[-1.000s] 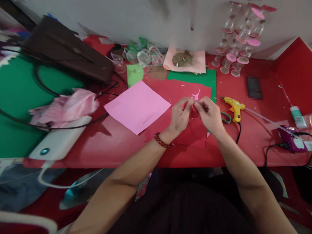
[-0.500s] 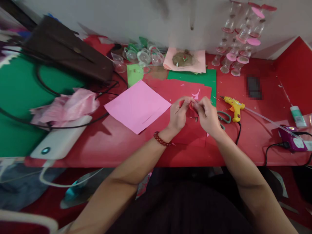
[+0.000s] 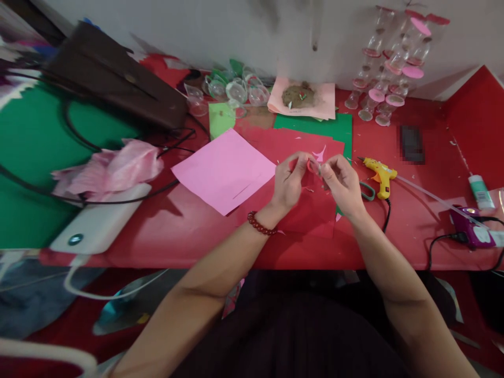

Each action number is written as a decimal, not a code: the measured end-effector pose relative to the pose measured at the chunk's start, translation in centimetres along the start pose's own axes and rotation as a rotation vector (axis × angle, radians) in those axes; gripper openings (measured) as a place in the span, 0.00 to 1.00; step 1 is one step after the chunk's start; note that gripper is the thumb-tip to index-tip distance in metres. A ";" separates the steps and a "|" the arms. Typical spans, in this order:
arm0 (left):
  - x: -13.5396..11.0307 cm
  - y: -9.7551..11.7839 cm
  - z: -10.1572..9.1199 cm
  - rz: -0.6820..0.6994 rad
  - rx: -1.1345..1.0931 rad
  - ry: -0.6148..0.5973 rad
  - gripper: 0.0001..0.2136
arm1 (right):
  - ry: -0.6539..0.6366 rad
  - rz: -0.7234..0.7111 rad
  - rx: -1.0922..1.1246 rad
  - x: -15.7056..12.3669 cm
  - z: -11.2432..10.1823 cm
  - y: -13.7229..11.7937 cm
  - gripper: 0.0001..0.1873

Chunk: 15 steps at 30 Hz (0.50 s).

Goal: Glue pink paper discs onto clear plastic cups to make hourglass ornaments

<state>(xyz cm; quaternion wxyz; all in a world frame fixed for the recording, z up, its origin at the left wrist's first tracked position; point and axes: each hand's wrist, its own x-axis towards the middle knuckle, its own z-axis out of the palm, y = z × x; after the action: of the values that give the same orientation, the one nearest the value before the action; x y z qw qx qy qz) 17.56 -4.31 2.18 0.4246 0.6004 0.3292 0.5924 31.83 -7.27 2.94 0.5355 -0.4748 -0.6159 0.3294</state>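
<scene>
My left hand (image 3: 289, 184) and my right hand (image 3: 342, 184) meet over a red paper sheet (image 3: 311, 210) at the middle of the red table (image 3: 177, 231). Both hands pinch a small red paper piece (image 3: 311, 166) held between their fingertips, just above the sheet. A red bead bracelet (image 3: 260, 224) circles my left wrist. A pink paper sheet (image 3: 224, 170) lies flat to the left of my left hand. A green sheet (image 3: 326, 126) shows behind the red one.
A yellow glue gun (image 3: 378, 175) and green-handled scissors (image 3: 368, 191) lie right of my right hand. Clear plastic cups (image 3: 236, 92) and a brown bag (image 3: 110, 79) sit at the back. A white power bank (image 3: 98, 223), pink cloth (image 3: 114, 170), a purple device (image 3: 470, 228) and a glue bottle (image 3: 481, 191) are nearby.
My fingertips have drawn slightly apart and shifted up, reworking the small red piece. The view has moved a little.
</scene>
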 end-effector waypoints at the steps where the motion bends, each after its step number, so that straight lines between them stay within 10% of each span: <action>1: -0.1 0.0 0.0 0.019 0.035 0.000 0.27 | 0.001 -0.021 -0.044 0.0 0.0 0.0 0.32; 15: -0.8 -0.7 -0.2 0.081 0.178 0.102 0.26 | -0.074 -0.110 -0.151 -0.5 0.8 0.6 0.19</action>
<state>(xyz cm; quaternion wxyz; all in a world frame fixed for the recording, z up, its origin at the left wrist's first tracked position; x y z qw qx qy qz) 17.41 -4.70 1.23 0.3279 0.6175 0.3772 0.6073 31.19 -7.51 2.06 0.4925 -0.4669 -0.6833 0.2694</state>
